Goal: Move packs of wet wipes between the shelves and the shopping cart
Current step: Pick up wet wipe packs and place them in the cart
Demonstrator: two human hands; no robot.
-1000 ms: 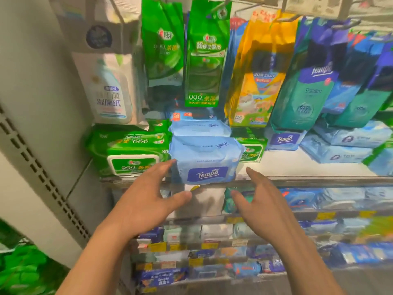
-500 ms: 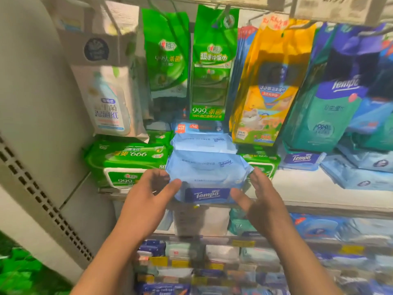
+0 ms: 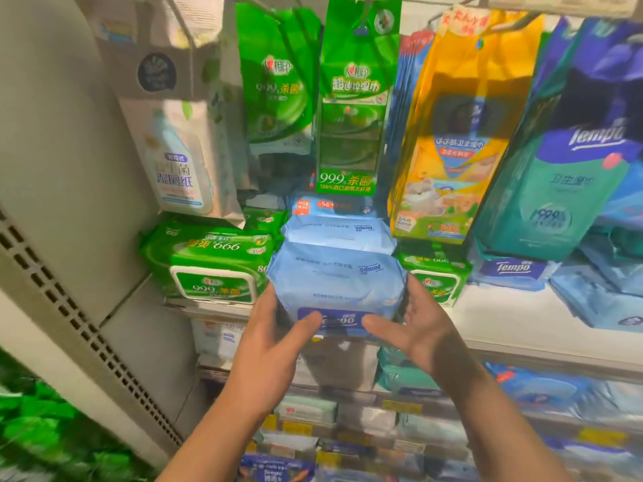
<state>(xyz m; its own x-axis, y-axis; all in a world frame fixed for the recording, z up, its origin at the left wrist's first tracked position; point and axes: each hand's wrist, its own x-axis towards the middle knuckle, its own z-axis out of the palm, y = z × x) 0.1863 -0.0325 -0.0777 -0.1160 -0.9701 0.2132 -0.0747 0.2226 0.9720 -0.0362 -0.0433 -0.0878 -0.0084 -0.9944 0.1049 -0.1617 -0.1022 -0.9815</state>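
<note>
A light blue Tempo wet wipes pack (image 3: 334, 276) sits at the front edge of the white shelf (image 3: 522, 325). My left hand (image 3: 275, 339) holds its left side, thumb lying across the dark blue front label. My right hand (image 3: 417, 328) holds its right side, with the thumb on the same label. A second blue pack (image 3: 337, 229) lies right behind it. The shopping cart is out of view.
Green wet wipes packs lie left (image 3: 208, 259) and right (image 3: 435, 276) of the blue one. Hanging bags, green (image 3: 355, 99), yellow (image 3: 462, 133) and teal Tempo (image 3: 563, 168), crowd the space above. Lower shelves (image 3: 382, 412) hold more packs. A grey perforated upright (image 3: 80, 325) bounds the left.
Both hands moved in from in front of the shelf and closed round the blue pack's sides. Their thumbs now cover its front label.
</note>
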